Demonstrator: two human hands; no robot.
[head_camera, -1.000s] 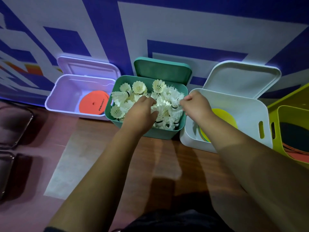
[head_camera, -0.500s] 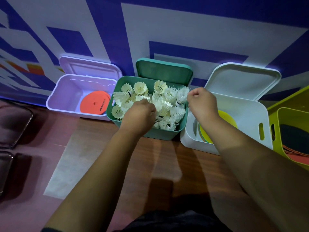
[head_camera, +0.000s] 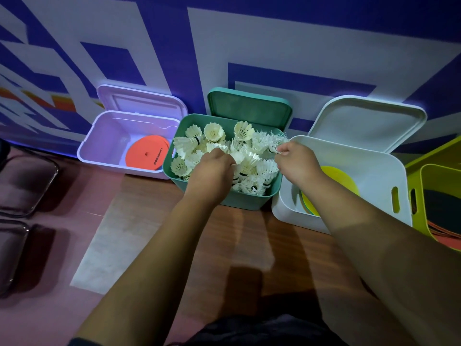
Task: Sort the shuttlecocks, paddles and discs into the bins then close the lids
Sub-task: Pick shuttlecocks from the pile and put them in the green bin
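Note:
A teal bin (head_camera: 249,203) in the middle holds a heap of white shuttlecocks (head_camera: 214,132), its lid (head_camera: 249,108) leaning open against the wall. My left hand (head_camera: 212,171) reaches into the heap with fingers curled among the shuttlecocks. My right hand (head_camera: 296,161) is over the bin's right rim and pinches the feathers of a shuttlecock (head_camera: 268,146). A lilac bin (head_camera: 99,146) on the left holds an orange disc (head_camera: 147,153). On the right, a white bin (head_camera: 374,186) holds a yellow disc (head_camera: 336,178) on top of others.
A lime-green bin (head_camera: 434,186) at the far right holds dark paddles (head_camera: 444,211). All lids stand open against the blue and white wall. Dark chair seats (head_camera: 25,186) sit on the left. Wooden floor lies in front of the bins.
My right hand has drawn back to the bin's right rim and now pinches a shuttlecock's feathers. My left hand has stayed in the heap, shifting slightly.

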